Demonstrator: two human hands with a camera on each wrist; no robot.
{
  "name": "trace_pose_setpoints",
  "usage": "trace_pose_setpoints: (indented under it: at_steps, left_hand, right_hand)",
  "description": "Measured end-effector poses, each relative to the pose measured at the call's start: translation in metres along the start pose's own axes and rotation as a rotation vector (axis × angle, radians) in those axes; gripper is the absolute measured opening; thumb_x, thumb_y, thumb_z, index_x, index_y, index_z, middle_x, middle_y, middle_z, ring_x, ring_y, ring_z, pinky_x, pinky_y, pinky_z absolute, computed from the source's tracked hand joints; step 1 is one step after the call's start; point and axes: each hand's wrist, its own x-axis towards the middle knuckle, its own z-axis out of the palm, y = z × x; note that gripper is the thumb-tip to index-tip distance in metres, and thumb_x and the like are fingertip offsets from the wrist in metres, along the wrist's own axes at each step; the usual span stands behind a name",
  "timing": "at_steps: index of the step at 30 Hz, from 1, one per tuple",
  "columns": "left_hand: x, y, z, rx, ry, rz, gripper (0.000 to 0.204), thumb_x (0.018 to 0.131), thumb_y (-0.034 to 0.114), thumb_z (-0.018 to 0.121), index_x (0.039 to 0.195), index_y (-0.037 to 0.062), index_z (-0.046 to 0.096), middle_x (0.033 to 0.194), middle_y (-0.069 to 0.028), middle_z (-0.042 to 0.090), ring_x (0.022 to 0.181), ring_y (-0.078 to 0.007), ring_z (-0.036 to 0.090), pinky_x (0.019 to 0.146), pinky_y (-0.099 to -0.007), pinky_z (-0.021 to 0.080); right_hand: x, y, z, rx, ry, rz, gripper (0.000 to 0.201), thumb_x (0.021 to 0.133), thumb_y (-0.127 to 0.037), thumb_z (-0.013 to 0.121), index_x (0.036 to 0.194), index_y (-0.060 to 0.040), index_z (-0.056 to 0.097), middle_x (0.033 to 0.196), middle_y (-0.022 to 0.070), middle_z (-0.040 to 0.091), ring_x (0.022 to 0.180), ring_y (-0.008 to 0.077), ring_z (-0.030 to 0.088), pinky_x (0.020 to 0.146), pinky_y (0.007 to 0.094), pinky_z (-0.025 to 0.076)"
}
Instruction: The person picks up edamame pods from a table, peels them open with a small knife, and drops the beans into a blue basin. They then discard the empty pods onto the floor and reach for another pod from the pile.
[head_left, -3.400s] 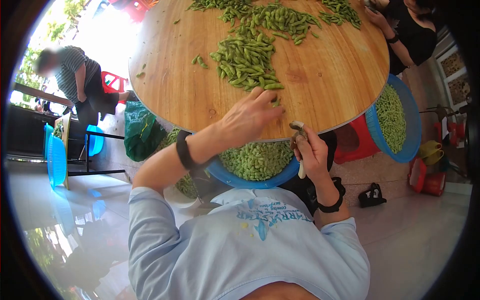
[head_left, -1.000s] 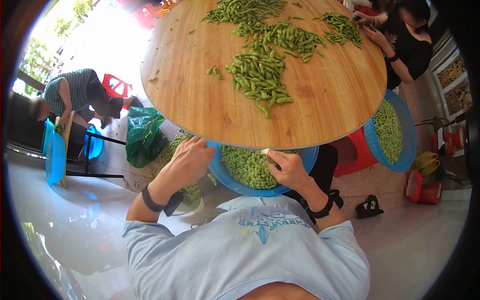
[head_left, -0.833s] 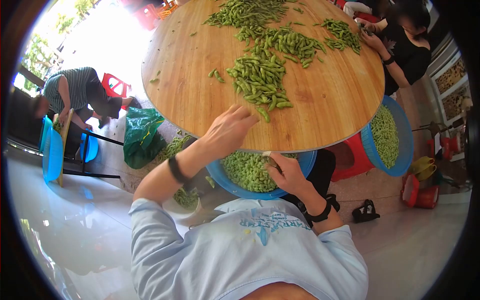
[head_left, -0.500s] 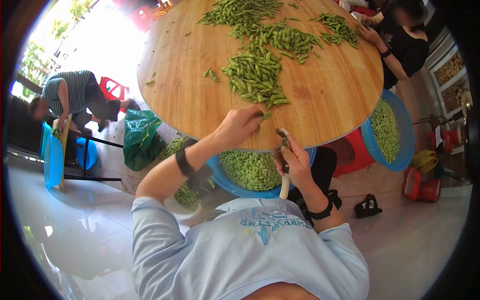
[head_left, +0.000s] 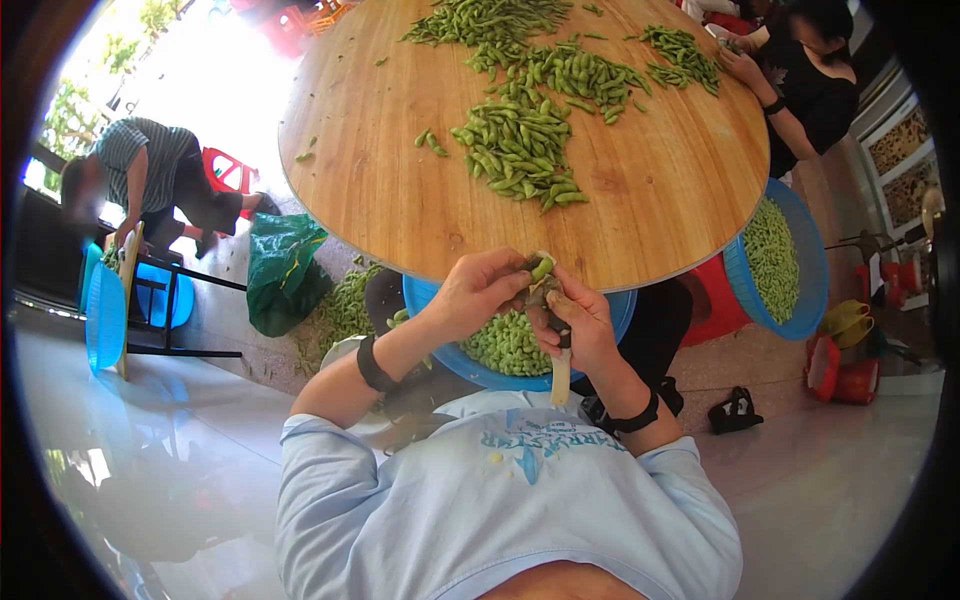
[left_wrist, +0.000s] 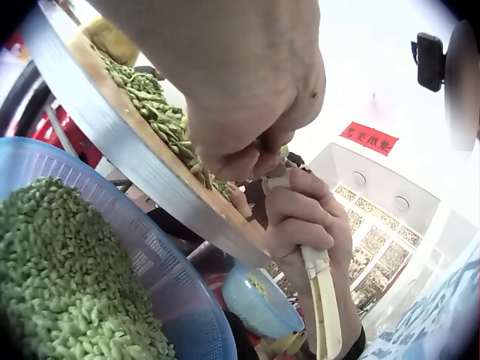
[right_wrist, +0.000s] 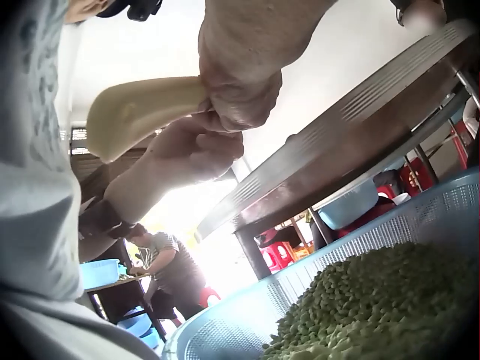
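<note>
In the head view my left hand [head_left: 482, 292] pinches a green pod [head_left: 542, 268] just off the near edge of the round wooden table [head_left: 640, 225]. My right hand [head_left: 580, 325] is curled round a tool with a pale handle [head_left: 561, 378], its upper end against the pod. The hands meet above a blue basket [head_left: 470, 374] of shelled beans [head_left: 510, 343]. The left wrist view shows the pale handle [left_wrist: 325, 307] sticking out below the right fist [left_wrist: 304, 217]. Piled pods [head_left: 515, 150] lie on the table beyond the hands.
Another blue basket [head_left: 808, 270] of beans stands at the right by a red stool [head_left: 715, 300]. Left of the table are a green bag [head_left: 280, 275] and loose pods [head_left: 345, 310] on the floor. One person sits across at the right; another bends over at the left.
My left hand has moved from the table's surface back to the right hand, bringing a pod from near the pile. Earlier, the right hand turned the tool from low over the basket up to the edge.
</note>
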Motion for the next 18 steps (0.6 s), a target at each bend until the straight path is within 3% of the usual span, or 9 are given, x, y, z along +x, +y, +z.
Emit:
trace_pose_setpoints:
  at_steps: [6,8,9,10,12,14,15,17,18]
  left_hand:
    - [-0.004,-0.012,0.0,0.005,0.056,0.08,0.012,0.093,0.009,0.055,0.1,0.0004,0.059,0.076,-0.0003,0.058,0.065,-0.0056,0.054,0.055,-0.0195,0.043]
    - [-0.008,-0.014,0.001,0.434,0.167,0.392,0.012,0.091,0.006,0.056,0.099,-0.0015,0.059,0.073,-0.0054,0.06,0.065,-0.0103,0.058,0.056,-0.0248,0.047]
    - [-0.012,-0.009,0.004,0.498,0.21,0.401,0.012,0.088,0.004,0.057,0.099,-0.0021,0.059,0.072,-0.0096,0.062,0.066,-0.0139,0.062,0.058,-0.0279,0.049]
    - [-0.013,-0.01,0.006,0.523,0.228,0.47,0.013,0.089,0.004,0.057,0.099,-0.0023,0.059,0.073,-0.0097,0.062,0.066,-0.014,0.062,0.059,-0.028,0.049]
    - [-0.012,-0.016,0.003,0.573,0.288,0.546,0.013,0.089,0.005,0.056,0.099,-0.0025,0.059,0.073,-0.0098,0.062,0.066,-0.014,0.062,0.059,-0.028,0.049]
    - [-0.011,-0.02,-0.002,0.288,0.121,0.417,0.013,0.091,0.008,0.056,0.101,-0.0005,0.06,0.073,-0.0051,0.06,0.062,-0.0123,0.058,0.055,-0.0263,0.046]
    - [-0.009,-0.022,-0.006,0.3,0.144,0.424,0.013,0.091,0.008,0.056,0.101,-0.0005,0.06,0.073,-0.0051,0.06,0.062,-0.0123,0.058,0.055,-0.0263,0.046]
    - [-0.007,-0.025,-0.011,-0.35,-0.112,-0.075,0.011,0.093,0.01,0.055,0.098,0.0021,0.059,0.073,-0.0024,0.057,0.057,-0.0112,0.052,0.047,-0.0239,0.038]
    - [-0.008,-0.027,-0.012,-0.348,-0.103,-0.07,0.011,0.093,0.01,0.055,0.098,0.0021,0.059,0.073,-0.0024,0.057,0.057,-0.0112,0.052,0.047,-0.0239,0.038]
  right_hand:
    - [0.001,0.001,0.006,-0.084,-0.018,-0.068,0.04,0.097,-0.01,0.041,0.136,-0.0026,0.04,0.075,0.0073,0.051,0.051,0.0086,0.042,0.041,0.0206,0.036]
    - [0.0,0.002,0.009,-0.173,0.044,-0.054,0.037,0.097,-0.009,0.041,0.132,-0.0014,0.043,0.073,0.007,0.05,0.05,0.0089,0.042,0.041,0.0208,0.035]
    - [0.0,0.003,0.01,-0.26,0.12,-0.046,0.034,0.096,-0.008,0.042,0.129,-0.0002,0.046,0.071,0.0066,0.05,0.049,0.0091,0.042,0.04,0.0209,0.035]
    - [0.001,0.004,0.013,-0.26,0.072,-0.042,0.034,0.096,-0.008,0.042,0.129,-0.0002,0.046,0.071,0.0066,0.05,0.049,0.0091,0.042,0.04,0.0209,0.035]
    - [0.002,0.005,0.017,-0.268,0.149,-0.098,0.03,0.095,-0.005,0.042,0.123,0.0023,0.05,0.069,0.0065,0.05,0.047,0.0095,0.042,0.04,0.021,0.035]
    - [0.001,0.004,0.014,-0.204,0.068,-0.079,0.031,0.094,-0.005,0.042,0.123,0.0032,0.05,0.07,0.007,0.05,0.047,0.0098,0.043,0.04,0.021,0.035]
    - [0.0,0.003,0.012,-0.139,0.037,-0.063,0.031,0.093,-0.004,0.043,0.122,0.004,0.05,0.07,0.0075,0.051,0.047,0.0101,0.043,0.04,0.0211,0.035]
    - [-0.003,0.002,0.007,-0.088,-0.017,-0.025,0.031,0.093,-0.004,0.043,0.123,0.0041,0.05,0.07,0.0082,0.051,0.047,0.0103,0.043,0.04,0.0211,0.036]
    - [-0.005,0.001,0.004,-0.037,-0.047,0.011,0.032,0.093,-0.003,0.043,0.123,0.0041,0.05,0.071,0.0089,0.051,0.047,0.0105,0.043,0.039,0.0212,0.036]
